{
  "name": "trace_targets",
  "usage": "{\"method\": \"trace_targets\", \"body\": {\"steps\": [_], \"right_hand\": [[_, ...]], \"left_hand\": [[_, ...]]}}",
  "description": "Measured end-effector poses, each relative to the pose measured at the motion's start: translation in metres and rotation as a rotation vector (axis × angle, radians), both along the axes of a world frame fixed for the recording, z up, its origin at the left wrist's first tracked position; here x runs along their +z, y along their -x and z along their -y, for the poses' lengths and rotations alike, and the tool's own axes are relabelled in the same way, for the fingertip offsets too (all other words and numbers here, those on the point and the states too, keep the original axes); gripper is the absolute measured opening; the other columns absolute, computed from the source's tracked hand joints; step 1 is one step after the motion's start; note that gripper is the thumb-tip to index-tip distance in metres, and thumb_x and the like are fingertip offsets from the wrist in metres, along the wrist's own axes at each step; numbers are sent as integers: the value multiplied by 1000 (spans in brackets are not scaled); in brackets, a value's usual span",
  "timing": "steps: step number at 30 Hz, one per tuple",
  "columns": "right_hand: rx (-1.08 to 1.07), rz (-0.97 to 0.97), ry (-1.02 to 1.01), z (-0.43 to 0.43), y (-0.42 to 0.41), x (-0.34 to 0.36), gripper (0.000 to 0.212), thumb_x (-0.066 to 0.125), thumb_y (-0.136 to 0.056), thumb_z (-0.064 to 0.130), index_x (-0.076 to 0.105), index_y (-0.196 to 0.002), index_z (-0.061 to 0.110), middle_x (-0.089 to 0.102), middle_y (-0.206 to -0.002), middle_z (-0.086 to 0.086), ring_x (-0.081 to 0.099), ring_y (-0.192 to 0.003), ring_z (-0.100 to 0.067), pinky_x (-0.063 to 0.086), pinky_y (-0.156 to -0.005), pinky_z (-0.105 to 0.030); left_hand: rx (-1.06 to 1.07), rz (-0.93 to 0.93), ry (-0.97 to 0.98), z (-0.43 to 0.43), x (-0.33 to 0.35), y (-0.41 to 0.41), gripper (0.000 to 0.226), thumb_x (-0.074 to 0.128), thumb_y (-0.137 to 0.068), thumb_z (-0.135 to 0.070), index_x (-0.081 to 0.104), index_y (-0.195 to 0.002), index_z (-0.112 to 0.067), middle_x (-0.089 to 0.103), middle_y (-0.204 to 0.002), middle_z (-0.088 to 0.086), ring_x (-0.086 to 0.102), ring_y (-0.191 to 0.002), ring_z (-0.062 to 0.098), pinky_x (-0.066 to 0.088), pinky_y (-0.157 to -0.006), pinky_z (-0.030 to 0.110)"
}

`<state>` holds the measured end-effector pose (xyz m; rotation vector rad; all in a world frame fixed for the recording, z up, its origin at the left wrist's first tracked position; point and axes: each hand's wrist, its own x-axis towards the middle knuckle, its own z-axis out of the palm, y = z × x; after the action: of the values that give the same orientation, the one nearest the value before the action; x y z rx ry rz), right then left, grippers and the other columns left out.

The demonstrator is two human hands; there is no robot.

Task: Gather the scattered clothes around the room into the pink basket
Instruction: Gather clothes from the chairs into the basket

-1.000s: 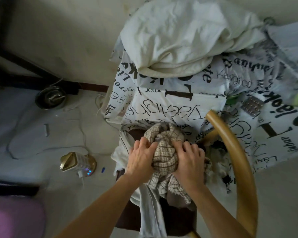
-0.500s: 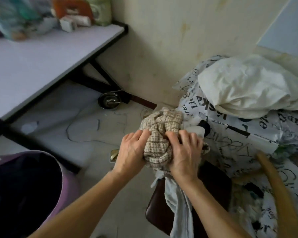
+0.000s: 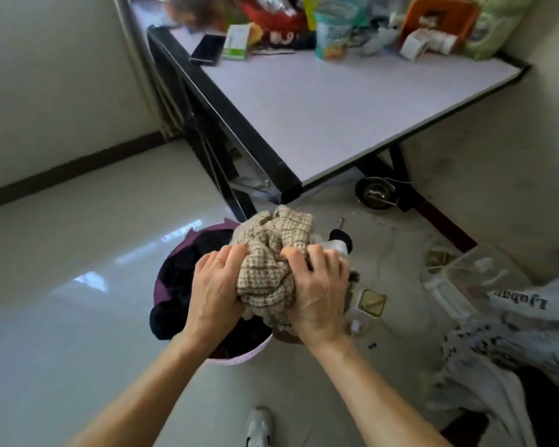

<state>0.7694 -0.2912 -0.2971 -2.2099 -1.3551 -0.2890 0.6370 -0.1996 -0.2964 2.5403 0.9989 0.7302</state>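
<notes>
Currently I record both hands on one bundle of beige checked cloth (image 3: 271, 262). The left hand (image 3: 215, 291) grips its left side with curled fingers dug into the fabric; a ring (image 3: 218, 259) shows on one finger. The right hand (image 3: 320, 295) grips the right side in the same way, knuckles up. The bundle is bunched tight between the two palms, and a white object with a black tip (image 3: 338, 244) sticks out just beyond the right hand; I cannot tell whether it is held with the cloth.

The bundle sits over the right part of the pink basket (image 3: 239, 359), which stands on the pale floor (image 3: 78, 253) below the forearms. Dark clothes (image 3: 181, 279) fill the basket and one piece hangs over its left rim. Whether the bundle touches them I cannot tell.

Beyond the basket stands a table (image 3: 336, 104) with a pale top and black frame, its far edge crowded with packets and a phone (image 3: 207, 48). A metal bowl (image 3: 376, 191) lies on the floor under the table's near corner. A printed sheet (image 3: 513, 304) hangs at the right edge, blurred. One white shoe (image 3: 259, 427) shows at the bottom.
</notes>
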Motion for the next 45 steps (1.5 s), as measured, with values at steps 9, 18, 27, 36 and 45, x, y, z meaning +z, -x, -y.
{"method": "trace_targets", "body": {"steps": [9,18,27,36,45], "right_hand": [[232,-118,299,-113,75,-79,55,74,-68,10,52,-115,27,50,-100,0,47,-91,-25,43,-82,-40],[265,-306,970,-187,74,-198,102,72,-80,21,-2,-148,36,-11,-157,-4,7,-140,-43,36,-100,-61],[349,-382,1243,-192,55,-305,104,62,-86,2,-9,-147,47,-39,-150,6,7,-140,-49,41,-98,-53],[303,-381,1205,-163,30,-306,94,56,-85,-3,2,-149,41,-31,-154,5,1,-143,-43,36,-103,-56],[197,-351,624,-65,3,-215,85,49,-81,-8,16,-151,27,4,-159,-14,19,-141,-39,33,-106,-53]], "left_hand": [[194,-234,197,-85,-78,95,65,64,-50,7,45,-107,-20,59,-87,4,58,-79,32,43,-73,41],[139,-543,524,-131,-222,100,124,78,-69,-37,-21,-144,-46,-21,-158,3,-7,-145,39,31,-108,60],[-24,-808,707,-154,-355,100,137,84,-58,-52,-23,-143,-44,-36,-150,15,-14,-140,52,14,-114,60],[-93,-870,849,-124,-372,61,128,81,-65,-47,-14,-149,-31,-19,-152,29,5,-140,52,17,-115,50],[76,-580,268,-44,-239,-14,78,64,-79,-23,27,-148,-19,17,-155,21,21,-139,45,37,-101,60]]}}
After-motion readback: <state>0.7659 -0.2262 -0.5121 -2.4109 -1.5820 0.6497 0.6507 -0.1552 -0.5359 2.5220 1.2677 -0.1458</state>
